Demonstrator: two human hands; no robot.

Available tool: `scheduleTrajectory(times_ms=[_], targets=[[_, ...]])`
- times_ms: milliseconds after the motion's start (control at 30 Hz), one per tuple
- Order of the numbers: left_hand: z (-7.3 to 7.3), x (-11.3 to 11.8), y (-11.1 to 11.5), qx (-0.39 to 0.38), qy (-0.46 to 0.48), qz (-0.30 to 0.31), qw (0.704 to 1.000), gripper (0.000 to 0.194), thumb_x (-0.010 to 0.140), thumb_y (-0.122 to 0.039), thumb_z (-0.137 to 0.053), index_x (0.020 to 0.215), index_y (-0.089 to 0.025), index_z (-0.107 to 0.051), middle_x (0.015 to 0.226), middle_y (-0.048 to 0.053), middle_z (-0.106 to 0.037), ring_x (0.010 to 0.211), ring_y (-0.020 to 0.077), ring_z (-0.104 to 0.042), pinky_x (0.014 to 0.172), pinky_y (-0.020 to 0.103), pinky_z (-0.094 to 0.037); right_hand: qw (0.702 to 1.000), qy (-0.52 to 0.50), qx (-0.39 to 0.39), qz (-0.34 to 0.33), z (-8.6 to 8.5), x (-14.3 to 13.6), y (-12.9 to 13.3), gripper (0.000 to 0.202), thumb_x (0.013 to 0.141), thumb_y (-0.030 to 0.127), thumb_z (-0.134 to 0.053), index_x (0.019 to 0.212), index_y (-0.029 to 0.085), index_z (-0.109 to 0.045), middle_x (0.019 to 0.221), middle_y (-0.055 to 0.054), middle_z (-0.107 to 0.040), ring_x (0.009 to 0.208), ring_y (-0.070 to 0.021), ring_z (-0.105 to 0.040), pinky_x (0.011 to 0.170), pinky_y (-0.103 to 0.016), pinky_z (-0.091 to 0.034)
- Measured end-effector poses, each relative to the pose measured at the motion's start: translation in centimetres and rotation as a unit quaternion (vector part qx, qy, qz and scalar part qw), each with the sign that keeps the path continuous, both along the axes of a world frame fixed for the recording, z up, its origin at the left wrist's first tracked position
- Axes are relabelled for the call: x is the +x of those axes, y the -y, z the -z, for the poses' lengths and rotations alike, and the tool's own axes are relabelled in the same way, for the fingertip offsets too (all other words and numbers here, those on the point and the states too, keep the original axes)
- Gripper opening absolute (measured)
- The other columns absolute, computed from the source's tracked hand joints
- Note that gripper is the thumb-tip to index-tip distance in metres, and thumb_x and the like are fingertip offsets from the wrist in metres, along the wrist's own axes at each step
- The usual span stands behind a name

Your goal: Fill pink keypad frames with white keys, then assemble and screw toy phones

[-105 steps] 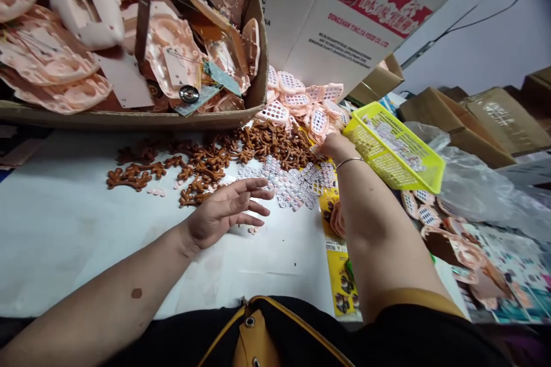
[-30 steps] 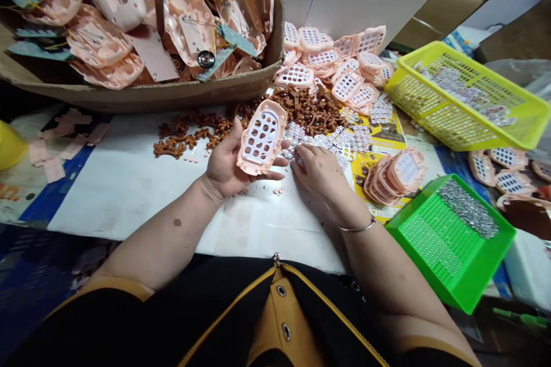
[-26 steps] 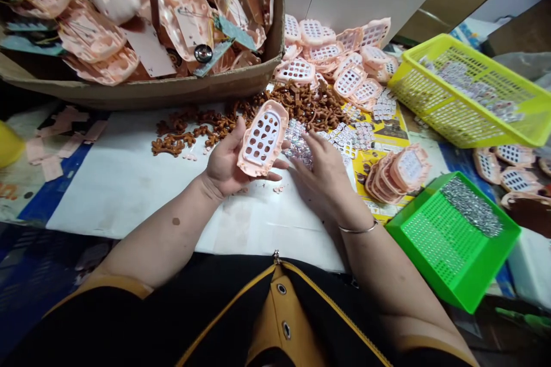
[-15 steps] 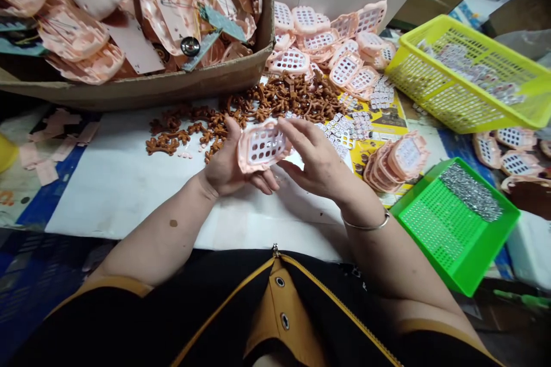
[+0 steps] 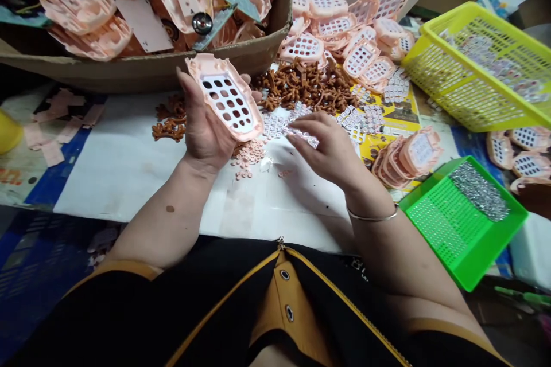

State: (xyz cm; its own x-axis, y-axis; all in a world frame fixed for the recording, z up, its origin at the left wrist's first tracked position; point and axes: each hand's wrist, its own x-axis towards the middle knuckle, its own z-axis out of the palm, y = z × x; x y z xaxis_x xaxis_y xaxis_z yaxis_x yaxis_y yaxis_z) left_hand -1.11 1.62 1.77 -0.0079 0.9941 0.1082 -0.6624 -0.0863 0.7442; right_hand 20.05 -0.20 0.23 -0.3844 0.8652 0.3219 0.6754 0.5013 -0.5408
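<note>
My left hand is closed around a pink plastic shell with rows of square holes, raised and tilted over the white work surface. The shell's inner side, lined with white around the holes, faces me. My right hand hovers to the right with thumb and fingers apart, and I see nothing in it. Beside its fingertips lie white keypad pieces with small printed squares. Under the shell is a small heap of tiny pink buttons. Brown plastic parts are piled behind my hands.
A cardboard box of pink housings and wired boards stands back left. More pink shells are heaped behind. At right are a stack of shells, a yellow basket of keypads and a green basket holding screws.
My left hand has lifted the shell up and left and turned it more upright. My right hand has come away from the shell towards the keypad pieces. The view has shifted slightly.
</note>
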Motion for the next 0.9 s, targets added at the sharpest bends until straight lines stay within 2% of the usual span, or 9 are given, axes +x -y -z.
scheduleTrajectory(times_ms=[100,200,333,467,533,600,667,767,900], targets=[[-0.3,0.1,-0.6,-0.042,0.034,-0.015,0.998,0.067,0.085,-0.084,-0.040,0.102,-0.024,-0.065,0.094,0.006,-0.072,0.100,0.0242,-0.071,0.072,0.031,-0.057,0.993,0.114,-0.009,-0.040,0.9,-1.4,-0.8,0.029,0.097,0.027,-0.051,0.108,0.019,-0.076,0.106,-0.013,-0.069,0.095,-0.0236,-0.063,0.086,-0.039,-0.050],[-0.2,0.1,-0.7,-0.037,0.067,0.004,0.997,0.061,0.088,-0.079,-0.042,0.096,-0.023,-0.064,0.087,0.004,-0.070,0.081,0.0191,-0.070,0.063,0.029,-0.054,0.979,0.196,0.035,-0.033,1.8,-3.2,-1.7,0.033,0.099,0.027,-0.046,0.107,0.018,-0.077,0.103,-0.015,-0.066,0.089,-0.0247,-0.056,0.079,-0.039,-0.044],[0.1,-0.2,-0.6,-0.055,0.045,-0.002,0.997,0.060,0.089,-0.078,-0.039,0.103,-0.025,-0.063,0.092,0.004,-0.071,0.094,0.0218,-0.072,0.068,0.029,-0.055,0.956,0.279,0.063,-0.068,2.2,-3.9,-2.2,0.027,0.097,0.025,-0.051,0.093,0.020,-0.077,0.099,-0.014,-0.065,0.086,-0.0248,-0.050,0.076,-0.038,-0.038],[0.1,-0.3,-0.6,-0.074,0.042,-0.008,0.996,0.063,0.088,-0.080,-0.042,0.109,-0.024,-0.062,0.095,0.005,-0.071,0.103,0.0253,-0.072,0.073,0.030,-0.057,0.954,0.275,0.085,-0.080,2.6,-2.3,-1.2,0.020,0.095,0.018,-0.053,0.097,0.017,-0.073,0.111,-0.016,-0.069,0.095,-0.0263,-0.055,0.083,-0.040,-0.042],[0.1,-0.1,-0.4,-0.076,0.045,0.009,0.996,0.064,0.088,-0.079,-0.043,0.111,-0.023,-0.062,0.095,0.006,-0.071,0.102,0.0253,-0.072,0.073,0.030,-0.058,0.975,0.199,0.083,-0.047,3.0,-1.3,-0.7,0.022,0.096,0.018,-0.050,0.098,0.018,-0.071,0.108,-0.014,-0.072,0.095,-0.0253,-0.059,0.085,-0.041,-0.045],[0.3,0.3,-0.3,-0.082,0.040,0.034,0.995,0.064,0.088,-0.077,-0.045,0.114,-0.021,-0.062,0.096,0.006,-0.071,0.100,0.0247,-0.073,0.074,0.031,-0.059,0.996,0.059,0.059,0.017,3.2,-0.5,-0.2,0.019,0.096,0.021,-0.052,0.101,0.020,-0.070,0.102,-0.010,-0.074,0.090,-0.0223,-0.062,0.085,-0.041,-0.049],[0.8,0.6,0.0,-0.091,0.032,0.070,0.993,0.063,0.088,-0.075,-0.048,0.118,-0.021,-0.062,0.096,0.006,-0.072,0.098,0.0240,-0.073,0.076,0.032,-0.060,0.989,-0.125,0.003,0.081,3.0,-0.2,0.1,0.017,0.091,0.029,-0.063,0.106,0.024,-0.070,0.097,-0.006,-0.074,0.085,-0.0191,-0.065,0.081,-0.039,-0.054],[1.8,1.1,0.3,-0.098,0.020,0.128,0.987,0.061,0.090,-0.070,-0.050,0.126,-0.021,-0.060,0.096,0.006,-0.072,0.099,0.0233,-0.073,0.079,0.033,-0.061,0.915,-0.370,-0.120,0.106,2.0,-0.4,0.7,0.027,0.074,0.039,-0.084,0.096,0.027,-0.074,0.091,0.000,-0.074,0.077,-0.0155,-0.068,0.076,-0.036,-0.060],[3.0,1.4,0.6,-0.108,0.000,0.184,0.977,0.060,0.092,-0.068,-0.049,0.130,-0.023,-0.060,0.099,0.005,-0.074,0.103,0.0254,-0.073,0.084,0.037,-0.061,0.824,-0.506,-0.231,0.112,0.5,-1.2,1.4,0.032,0.061,0.043,-0.093,0.082,0.025,-0.077,0.079,0.002,-0.076,0.070,-0.0138,-0.071,0.075,-0.034,-0.064]])
